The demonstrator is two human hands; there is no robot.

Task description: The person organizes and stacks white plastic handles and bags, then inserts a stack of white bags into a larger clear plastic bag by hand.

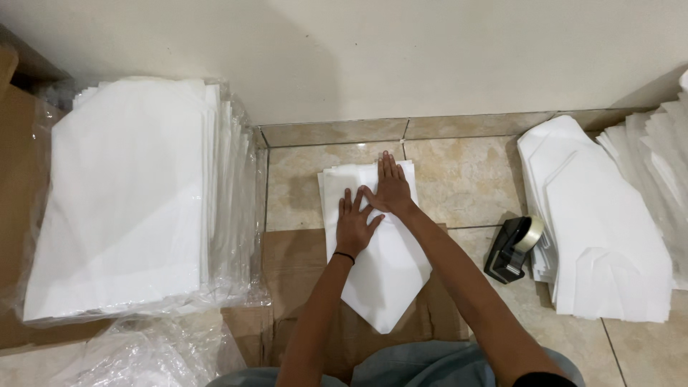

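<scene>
The white paper piece (380,272) lies in the middle w/ its pointy end at 6 o'clock, over a brown cardboard sheet (294,265) and the tan tile floor (466,179). Its top edge at 12 sits near the wall (401,57). There's bare floor at 3 and a thin strip at 9.

At 9 o'clock is a big stack of white sheets (122,201) in a clear plastic bag, well apart. At 3 are piles of folded white pieces (602,236), and a black tape holder (510,249) just beside them.

Left hand (354,228) is flat & wide open, fingers spread, pressing on the paper; a thin black band is on its wrist. Right hand (390,188) is flat & open too, fingers close together, pointing to 12, pressing the top part. The hands touch. Both arms reach up from 6.
</scene>
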